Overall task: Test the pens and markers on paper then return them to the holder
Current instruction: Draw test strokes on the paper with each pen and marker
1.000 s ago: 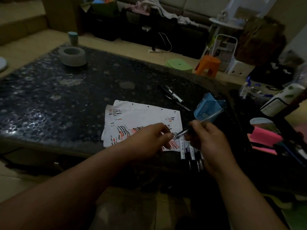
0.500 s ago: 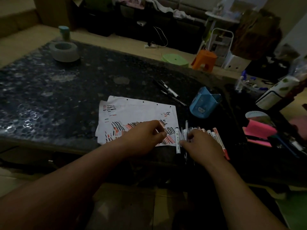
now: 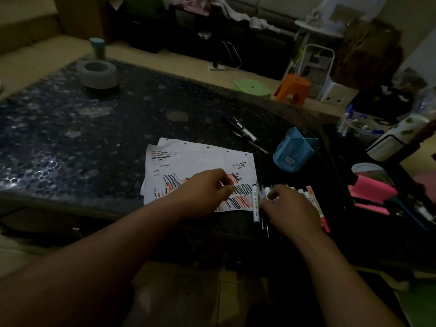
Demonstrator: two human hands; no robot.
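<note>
A white paper sheet point(image 3: 195, 159) covered in black and red test strokes lies on the dark table point(image 3: 70, 128). My left hand point(image 3: 207, 192) rests on its lower right part with fingers curled, holding nothing. To the right of the sheet several markers lie in a row, from a white marker point(image 3: 256, 204) to a red marker point(image 3: 317, 208). My right hand point(image 3: 290, 206) lies over that row with thumb and fingertips on the markers; whether it grips one is hidden. The blue holder point(image 3: 292, 152) stands behind the row, tilted. Two or three black pens point(image 3: 244, 131) lie behind the sheet.
A grey tape roll point(image 3: 98, 74) sits at the table's far left. A pink pad point(image 3: 370, 192) and a white bottle point(image 3: 396, 138) crowd the right side. On the floor beyond the table stand an orange stool point(image 3: 292, 87) and a green lid.
One second ago my right hand held a pen up near the holder. It has since come down onto the marker row. My left hand has settled on the paper.
</note>
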